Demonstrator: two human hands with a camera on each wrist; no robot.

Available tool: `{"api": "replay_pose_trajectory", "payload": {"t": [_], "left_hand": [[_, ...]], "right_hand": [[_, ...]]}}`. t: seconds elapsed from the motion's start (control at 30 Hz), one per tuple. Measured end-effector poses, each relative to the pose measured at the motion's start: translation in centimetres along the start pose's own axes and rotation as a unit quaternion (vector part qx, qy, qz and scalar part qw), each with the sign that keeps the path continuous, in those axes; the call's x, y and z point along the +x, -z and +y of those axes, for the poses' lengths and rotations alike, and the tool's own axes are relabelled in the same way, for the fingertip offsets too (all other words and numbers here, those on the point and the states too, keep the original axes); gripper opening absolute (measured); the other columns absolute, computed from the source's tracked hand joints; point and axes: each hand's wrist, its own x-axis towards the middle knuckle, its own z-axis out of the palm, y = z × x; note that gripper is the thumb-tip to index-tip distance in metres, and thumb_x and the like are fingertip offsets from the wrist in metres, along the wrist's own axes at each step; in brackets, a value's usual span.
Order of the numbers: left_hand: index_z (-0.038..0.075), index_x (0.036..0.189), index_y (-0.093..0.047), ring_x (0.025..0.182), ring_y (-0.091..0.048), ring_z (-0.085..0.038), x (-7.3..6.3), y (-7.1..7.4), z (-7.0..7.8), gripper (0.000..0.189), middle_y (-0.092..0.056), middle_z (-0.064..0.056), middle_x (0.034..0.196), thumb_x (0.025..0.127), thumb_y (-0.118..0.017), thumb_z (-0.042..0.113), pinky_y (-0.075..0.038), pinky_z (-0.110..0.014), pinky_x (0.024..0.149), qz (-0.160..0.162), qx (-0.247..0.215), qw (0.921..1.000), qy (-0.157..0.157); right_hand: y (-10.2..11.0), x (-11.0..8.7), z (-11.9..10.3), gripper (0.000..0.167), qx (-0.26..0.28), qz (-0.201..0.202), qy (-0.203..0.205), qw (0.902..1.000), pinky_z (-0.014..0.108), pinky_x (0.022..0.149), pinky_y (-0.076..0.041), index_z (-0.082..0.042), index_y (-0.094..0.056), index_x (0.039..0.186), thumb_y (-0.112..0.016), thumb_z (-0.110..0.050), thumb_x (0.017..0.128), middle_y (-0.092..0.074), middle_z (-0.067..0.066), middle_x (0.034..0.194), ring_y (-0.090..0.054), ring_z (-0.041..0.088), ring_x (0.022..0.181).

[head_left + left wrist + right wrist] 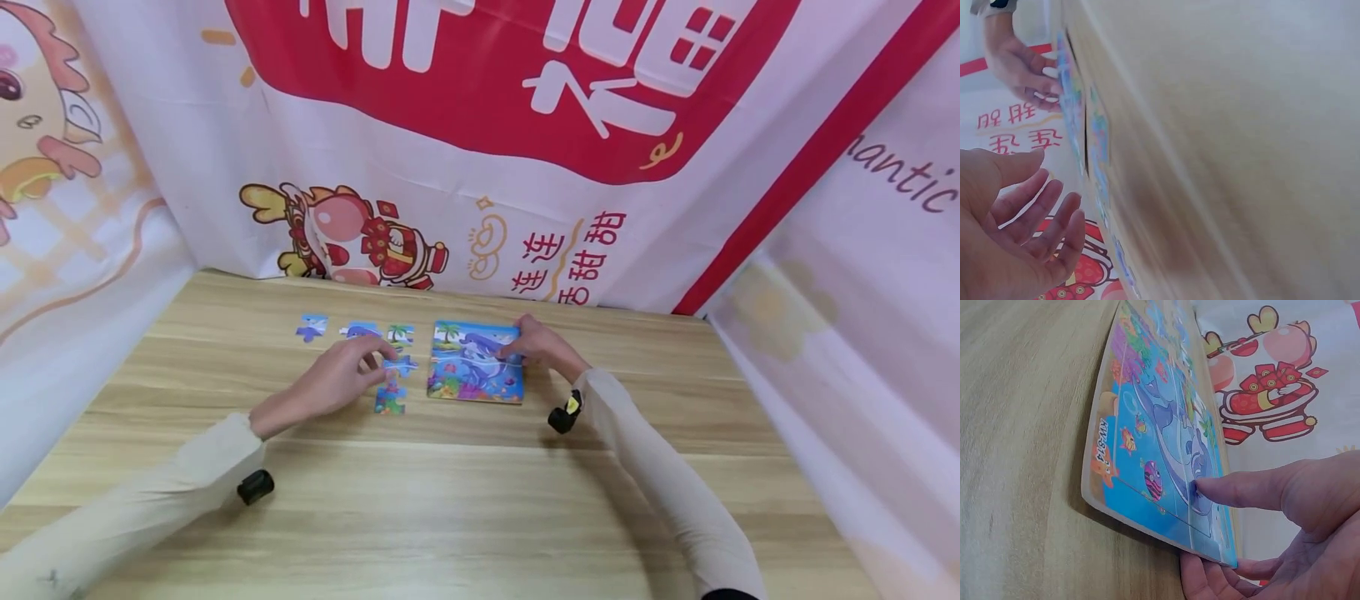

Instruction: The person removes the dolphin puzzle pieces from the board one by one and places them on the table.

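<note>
A puzzle board (474, 375) with a printed dolphin and sea scene lies on the wooden table. My right hand (538, 342) grips its right side, the thumb (1241, 487) on the picture and the other fingers curled at the board's edge. Just left of the board, jigsaw pieces (390, 400) form a column. Over them is my left hand (341, 375), its fingers (1019, 206) loosely bent and parted, with nothing between thumb and fingers. Its fingertips overlap a blue piece (405, 365) in the head view. A palm-tree piece (401, 334) sits above that one.
Farther left lie a dolphin piece (363, 328) and a separate purple-blue piece (311, 326). A printed cloth (465, 242) hangs along the table's back edge, with more cloth at both sides. Bare tabletop (450, 500) stretches in front of the board.
</note>
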Motion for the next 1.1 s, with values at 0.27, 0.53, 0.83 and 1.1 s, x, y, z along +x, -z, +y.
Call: {"api": "replay_pose_trajectory", "payload": {"t": [0.27, 0.53, 0.83, 1.1], "left_hand": [[0.002, 0.127, -0.068, 0.107, -0.066, -0.027, 2.0, 0.2, 0.8, 0.024, -0.071, -0.014, 0.123, 0.105, -0.063, 0.009, -0.058, -0.042, 0.091, -0.035, -0.052, 0.9979, 0.016], [0.003, 0.125, -0.068, 0.104, -0.066, -0.026, 4.6, -0.9, 2.2, 0.023, -0.072, -0.011, 0.116, 0.104, -0.063, 0.01, -0.057, -0.043, 0.091, -0.022, -0.025, 0.9992, 0.022], [0.001, 0.126, -0.068, 0.104, -0.067, -0.026, 8.4, -3.7, 3.3, 0.027, -0.072, -0.012, 0.115, 0.101, -0.068, 0.01, -0.057, -0.042, 0.091, -0.059, 0.003, 0.998, 0.023], [-0.001, 0.126, -0.067, 0.104, -0.065, -0.027, 10.6, -5.3, 3.8, 0.036, -0.07, -0.014, 0.114, 0.095, -0.076, 0.015, -0.054, -0.044, 0.095, -0.08, 0.032, 0.9957, 0.032]], "right_hand": [[-0.3, 0.0, -0.2, 0.064, 0.035, 0.009, -0.008, 0.9993, 0.029, 0.073, -0.053, 0.004, -0.039, 0.146, -0.074, 0.0, 0.092, -0.048, 0.023, 0.142, -0.054, 0.021, 0.091], [0.5, 0.5, -0.2, 0.059, 0.093, 0.007, -0.042, 0.9948, 0.027, 0.069, -0.054, 0.003, -0.043, 0.147, -0.071, 0.0, 0.095, -0.055, 0.013, 0.119, -0.054, 0.016, 0.079], [1.4, 0.8, 0.6, 0.041, 0.155, 0.01, -0.053, 0.9865, 0.03, 0.076, -0.06, 0.005, -0.05, 0.135, -0.066, 0.003, 0.097, -0.053, 0.004, 0.084, -0.056, 0.015, 0.076], [1.6, 0.9, 1.2, 0.036, 0.191, 0.006, -0.045, 0.9805, 0.036, 0.086, -0.063, 0.006, -0.052, 0.131, -0.066, 0.003, 0.097, -0.06, 0.01, 0.097, -0.061, 0.017, 0.082]]}}
